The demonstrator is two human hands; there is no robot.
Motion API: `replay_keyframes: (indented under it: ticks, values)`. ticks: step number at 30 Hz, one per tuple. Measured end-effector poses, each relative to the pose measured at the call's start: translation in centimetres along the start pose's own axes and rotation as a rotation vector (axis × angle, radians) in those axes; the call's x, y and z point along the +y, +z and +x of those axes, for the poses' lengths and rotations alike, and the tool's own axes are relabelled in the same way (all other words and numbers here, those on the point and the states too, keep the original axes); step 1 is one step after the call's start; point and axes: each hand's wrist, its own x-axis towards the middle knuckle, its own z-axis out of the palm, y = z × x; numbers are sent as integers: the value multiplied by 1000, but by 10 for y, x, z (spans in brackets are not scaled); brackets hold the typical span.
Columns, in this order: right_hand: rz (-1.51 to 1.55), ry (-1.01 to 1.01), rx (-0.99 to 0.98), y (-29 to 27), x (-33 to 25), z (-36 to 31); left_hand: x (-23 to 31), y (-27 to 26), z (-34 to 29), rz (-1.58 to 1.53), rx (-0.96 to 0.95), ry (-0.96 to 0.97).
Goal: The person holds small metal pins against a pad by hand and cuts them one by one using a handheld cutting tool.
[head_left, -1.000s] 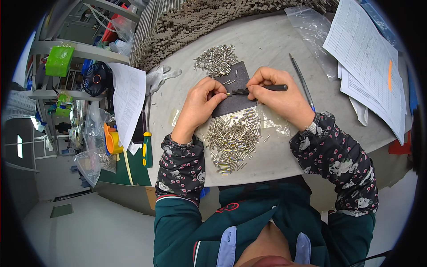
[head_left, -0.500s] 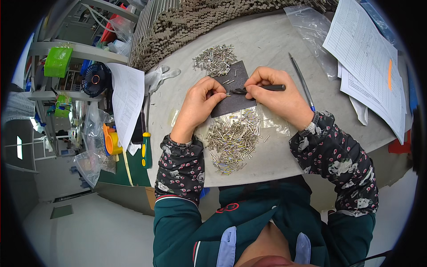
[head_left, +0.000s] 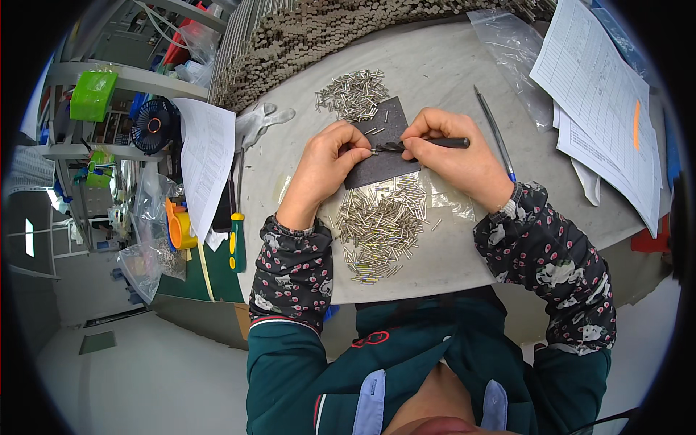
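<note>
My left hand (head_left: 326, 163) is closed in a pinch on a small silvery metal pin (head_left: 374, 152), whose end pokes out past the thumb and fingertip. In my right hand (head_left: 464, 159) is a slim black-handled tool (head_left: 454, 143), gripped like a pen, its dark tip pointing left at the pin. The tip is too small to make out its kind. Both hands are over a dark flat pad (head_left: 378, 171), where a few loose pins lie. A large heap of pins (head_left: 380, 228) sits on the near side of the pad, and a smaller pile of pins (head_left: 349, 96) beyond it.
Long metal rods (head_left: 304, 54) are stacked along the back. At right lie a pen (head_left: 496, 134), a clear plastic bag (head_left: 511, 58) and printed sheets (head_left: 591, 94). To the left are a pale glove (head_left: 259, 123), a green-yellow screwdriver (head_left: 237, 243), a tape dispenser (head_left: 180, 225) and a small fan (head_left: 154, 127).
Both hands keep almost the same pose over the pad, the pin and tool still held. The whole view has shifted very slightly.
</note>
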Motion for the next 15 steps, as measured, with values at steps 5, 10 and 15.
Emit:
replay_keyframes:
  ticks: [5,10,15]
  values:
    - [-103,-99,-43,2,5,3,-3,-2,0,5,-8,50]
    - [-11,-28,-30,0,-2,-2,-1,0,-4,-16,1,12]
    - [72,24,8,-4,-4,-6,4,1,-5,-27,3,-3]
